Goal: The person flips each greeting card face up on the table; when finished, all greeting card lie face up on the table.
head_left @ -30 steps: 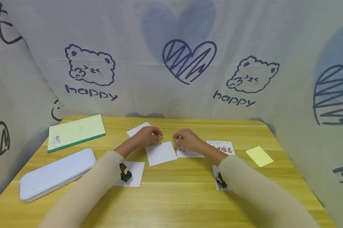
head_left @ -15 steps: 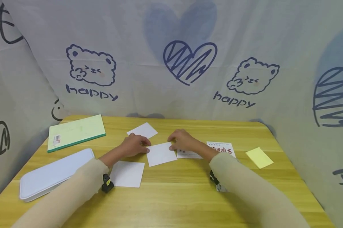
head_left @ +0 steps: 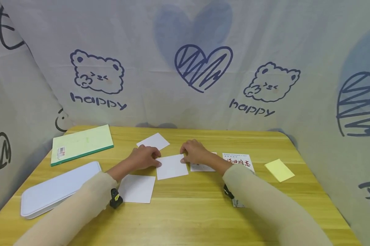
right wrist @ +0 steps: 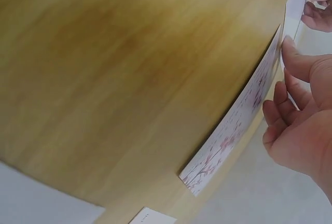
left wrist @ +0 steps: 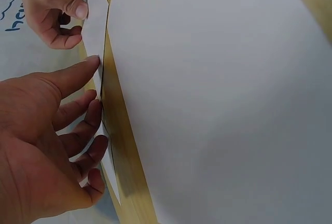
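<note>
In the head view a blank white card (head_left: 172, 167) lies in the middle of the wooden table. My left hand (head_left: 144, 157) holds its upper left corner between thumb and fingers. At the upper right corner my right hand (head_left: 196, 151) pinches the card the same way. Under and beside the right hand is a printed card (head_left: 203, 166), which shows pink blossoms in the right wrist view. A second blank card (head_left: 154, 140) lies behind the left hand, and a larger blank one (head_left: 138, 188) sits nearer, by the left wrist.
On the left are a pale green pad (head_left: 81, 143) and a long white case (head_left: 60, 189). A card with red characters (head_left: 238, 160) and a yellow note pad (head_left: 279, 170) lie on the right. Part of another card (head_left: 238, 203) shows beneath the right forearm. A printed cloth hangs behind.
Both hands have come down and toward me from behind the middle card to its upper corners. Since half a second ago, the card has shifted slightly left, away from the printed card.
</note>
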`<action>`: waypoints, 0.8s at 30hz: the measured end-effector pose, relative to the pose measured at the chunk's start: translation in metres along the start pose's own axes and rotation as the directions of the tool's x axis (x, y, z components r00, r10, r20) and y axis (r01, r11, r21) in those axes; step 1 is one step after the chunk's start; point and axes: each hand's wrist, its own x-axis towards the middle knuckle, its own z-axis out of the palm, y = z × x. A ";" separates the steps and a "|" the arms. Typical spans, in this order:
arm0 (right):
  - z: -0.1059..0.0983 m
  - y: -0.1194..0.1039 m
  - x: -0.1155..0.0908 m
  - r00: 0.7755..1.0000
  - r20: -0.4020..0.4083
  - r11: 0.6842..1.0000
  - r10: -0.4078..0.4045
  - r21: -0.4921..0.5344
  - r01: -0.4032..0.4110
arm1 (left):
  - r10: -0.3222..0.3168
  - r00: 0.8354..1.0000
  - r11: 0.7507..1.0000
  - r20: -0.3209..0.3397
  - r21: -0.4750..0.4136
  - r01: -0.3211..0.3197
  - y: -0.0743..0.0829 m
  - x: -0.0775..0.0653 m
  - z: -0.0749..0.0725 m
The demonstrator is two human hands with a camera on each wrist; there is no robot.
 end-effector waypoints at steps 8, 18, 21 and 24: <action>0.001 -0.004 0.000 1.000 -0.012 1.000 0.002 -0.003 -0.002 | 0.003 1.000 1.000 0.019 -0.027 -0.002 -0.002 0.001 -0.001; -0.011 -0.001 -0.009 1.000 -0.028 0.960 0.005 0.280 0.003 | 0.002 1.000 0.960 -0.004 -0.281 -0.003 -0.003 -0.004 -0.009; -0.016 -0.002 -0.015 0.999 -0.032 0.917 0.005 0.398 0.008 | -0.014 1.000 0.923 -0.026 -0.385 0.003 -0.001 -0.009 -0.016; -0.023 -0.002 -0.023 0.998 -0.057 0.887 0.000 0.461 0.026 | -0.018 0.999 0.878 -0.034 -0.479 0.000 0.005 -0.016 -0.024</action>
